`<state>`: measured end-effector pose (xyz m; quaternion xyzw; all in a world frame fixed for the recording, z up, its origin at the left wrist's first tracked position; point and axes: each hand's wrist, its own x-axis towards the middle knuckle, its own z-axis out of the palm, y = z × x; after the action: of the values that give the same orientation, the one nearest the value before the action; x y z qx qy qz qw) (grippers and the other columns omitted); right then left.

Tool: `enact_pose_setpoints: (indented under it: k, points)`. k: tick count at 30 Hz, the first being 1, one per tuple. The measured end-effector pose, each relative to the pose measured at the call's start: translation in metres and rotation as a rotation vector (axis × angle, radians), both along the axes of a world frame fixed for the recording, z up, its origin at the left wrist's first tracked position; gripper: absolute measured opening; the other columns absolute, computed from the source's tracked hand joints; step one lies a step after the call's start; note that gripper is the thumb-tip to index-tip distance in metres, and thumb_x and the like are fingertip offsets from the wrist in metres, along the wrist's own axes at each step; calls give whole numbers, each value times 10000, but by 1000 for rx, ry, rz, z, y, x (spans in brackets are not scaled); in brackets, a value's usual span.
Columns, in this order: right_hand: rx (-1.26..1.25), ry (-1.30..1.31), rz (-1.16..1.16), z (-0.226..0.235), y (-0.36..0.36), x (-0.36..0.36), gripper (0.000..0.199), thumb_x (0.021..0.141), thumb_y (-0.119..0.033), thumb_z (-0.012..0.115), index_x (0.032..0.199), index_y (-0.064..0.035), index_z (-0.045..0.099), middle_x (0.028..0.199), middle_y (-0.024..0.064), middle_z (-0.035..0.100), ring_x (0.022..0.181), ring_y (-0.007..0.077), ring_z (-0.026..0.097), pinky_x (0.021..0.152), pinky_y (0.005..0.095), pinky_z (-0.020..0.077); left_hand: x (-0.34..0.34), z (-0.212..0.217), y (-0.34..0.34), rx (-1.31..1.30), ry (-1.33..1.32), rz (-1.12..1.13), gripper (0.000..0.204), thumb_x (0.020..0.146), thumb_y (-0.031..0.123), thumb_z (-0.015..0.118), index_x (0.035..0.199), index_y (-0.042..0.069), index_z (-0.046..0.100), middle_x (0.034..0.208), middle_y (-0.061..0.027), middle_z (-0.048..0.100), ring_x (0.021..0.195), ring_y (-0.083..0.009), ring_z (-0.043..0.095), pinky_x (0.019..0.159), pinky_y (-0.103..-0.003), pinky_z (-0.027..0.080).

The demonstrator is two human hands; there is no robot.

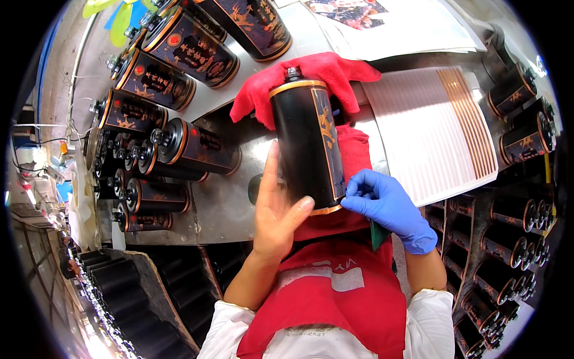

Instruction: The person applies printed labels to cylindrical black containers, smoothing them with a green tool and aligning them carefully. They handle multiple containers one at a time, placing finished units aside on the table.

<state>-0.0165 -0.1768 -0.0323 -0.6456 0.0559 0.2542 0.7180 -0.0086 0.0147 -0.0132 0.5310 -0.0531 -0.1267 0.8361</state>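
A black cylindrical bottle [299,143] with gold rims lies on red cloth in front of me, its neck pointing away. A dark decorated label [326,131] with a gold pattern covers its right side. My bare left hand [276,212] rests along the bottle's lower left, fingers stretched and thumb out near the gold base rim. In a blue glove, my right hand [379,203] pinches at the label's lower corner, by the base. Below that hand a dark green flat piece [378,235] hangs down; whether the hand holds it is unclear.
Labelled black bottles [158,78] crowd the table's left and far side. To the right lies a white sheet with gold strips [427,131], and papers [406,30] lie beyond. More bottles [505,245] fill shelving at right; dark cylinders [128,293] stand lower left. A red towel [329,66] lies under the bottle's neck.
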Motion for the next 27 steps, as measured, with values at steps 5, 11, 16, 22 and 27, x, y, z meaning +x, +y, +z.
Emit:
enact_pose_setpoints:
  k: [5,11,16,22,27]
  points:
    - [0,21,4,5,1,2,171,785,-161,708,830,-56,580,702,-60,517,589,10,420,538,174,376,-4,5,-5,150,-75,-34,924,772,-129,551,1447,79,-46,1413,-144,278,1233,-236,416,933,-343,452]
    - [-1,20,13,0,-1,2,178,785,-172,711,827,-59,579,701,-64,514,594,9,419,546,172,375,-1,-1,-4,110,-94,-30,913,783,-129,541,1447,83,-47,1421,-144,264,1235,-241,412,935,-345,451]
    - [-4,19,6,4,1,3,181,784,-174,713,825,-61,578,697,-66,512,596,7,419,544,172,373,-1,1,-5,122,-102,-34,914,775,-127,541,1447,77,-43,1425,-154,257,1257,-248,386,951,-357,438]
    - [-8,19,11,4,0,3,180,786,-170,712,828,-59,578,703,-62,518,601,6,426,546,171,377,1,-6,3,61,-97,-31,917,792,-118,530,1445,97,-76,1420,-158,265,1221,-254,428,927,-368,459]
    - [9,25,8,3,0,3,175,789,-161,709,829,-54,576,710,-57,526,606,6,435,551,172,384,-5,-4,5,62,-110,-106,919,802,-123,533,1444,102,-84,1401,-161,289,1172,-249,473,888,-351,487]
